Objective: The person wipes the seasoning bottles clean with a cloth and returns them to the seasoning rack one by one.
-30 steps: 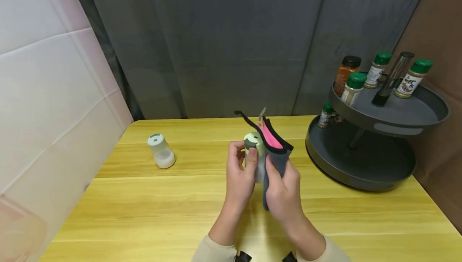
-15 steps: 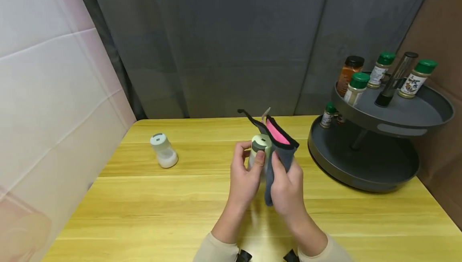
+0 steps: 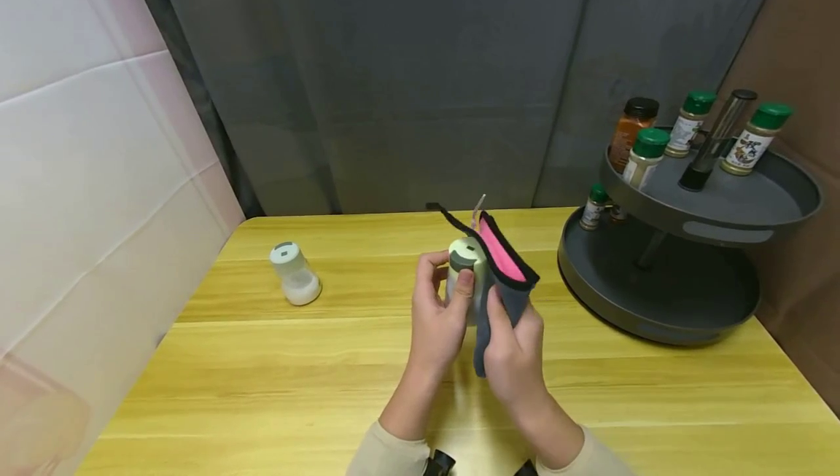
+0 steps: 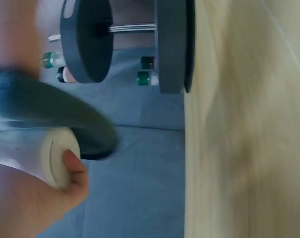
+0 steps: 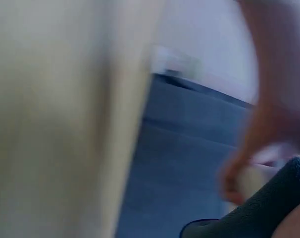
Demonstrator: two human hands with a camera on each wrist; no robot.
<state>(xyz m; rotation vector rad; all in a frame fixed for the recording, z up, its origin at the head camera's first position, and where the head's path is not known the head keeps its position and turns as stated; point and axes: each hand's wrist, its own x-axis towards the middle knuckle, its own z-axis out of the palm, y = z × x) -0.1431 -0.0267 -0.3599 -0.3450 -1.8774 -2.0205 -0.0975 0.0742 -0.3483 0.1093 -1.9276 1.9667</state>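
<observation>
My left hand [image 3: 436, 323] grips a small clear jar [image 3: 467, 261] with a pale green lid, tilted a little above the table. My right hand [image 3: 515, 352] holds a grey cloth [image 3: 508, 301] with a bright pink face and black edging, folded against the jar's right side. In the left wrist view the jar's lid [image 4: 61, 156] lies under my left fingers, and the cloth [image 4: 51, 106] is blurred beside it. The right wrist view catches the cloth [image 5: 259, 208] in front of the jar. My hands and the cloth hide much of the jar's body.
A similar jar [image 3: 298, 283] holding white contents stands on the wooden table [image 3: 262, 381] at left. To the right is a dark two-tier turntable rack [image 3: 663, 301], with several spice bottles, such as a green-capped one [image 3: 751, 141]. A grey curtain [image 3: 407, 82] hangs behind.
Both hands stay close together on the jar and cloth, shifting only slightly. The cloth's pink face shows a little wider than a second ago. The view itself sways slightly.
</observation>
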